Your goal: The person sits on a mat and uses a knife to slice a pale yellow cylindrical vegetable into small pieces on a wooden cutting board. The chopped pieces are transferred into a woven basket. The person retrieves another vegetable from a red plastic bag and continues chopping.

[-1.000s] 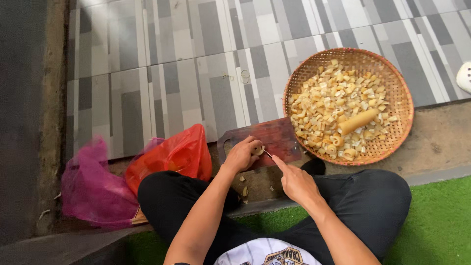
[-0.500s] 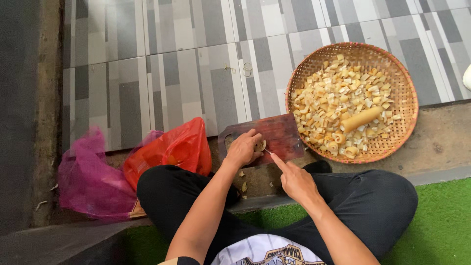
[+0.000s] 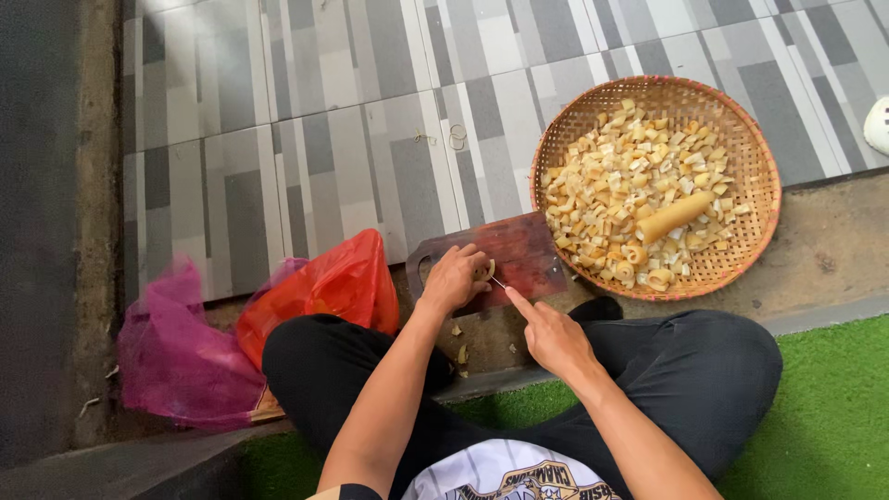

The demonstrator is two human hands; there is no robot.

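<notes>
Hands at work on a dark wooden cutting board (image 3: 519, 250).
Left hand (image 3: 454, 278) pins a pale piece (image 3: 484, 271) on the board; right hand (image 3: 553, 338) grips a thin knife (image 3: 498, 282) against it. Woven basket (image 3: 755, 185) of cut pieces lies far right.

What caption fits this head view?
Seated person's left hand steadies a pale piece on a wooden board beside a woven basket.

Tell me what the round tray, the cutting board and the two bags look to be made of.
Round tray: woven bamboo or rattan, matte tan, its weave visible.
Cutting board: likely wood, dark reddish brown, worn.
Red bag and pink bag: thin plastic film, crinkled, glossy, slightly translucent.
</notes>
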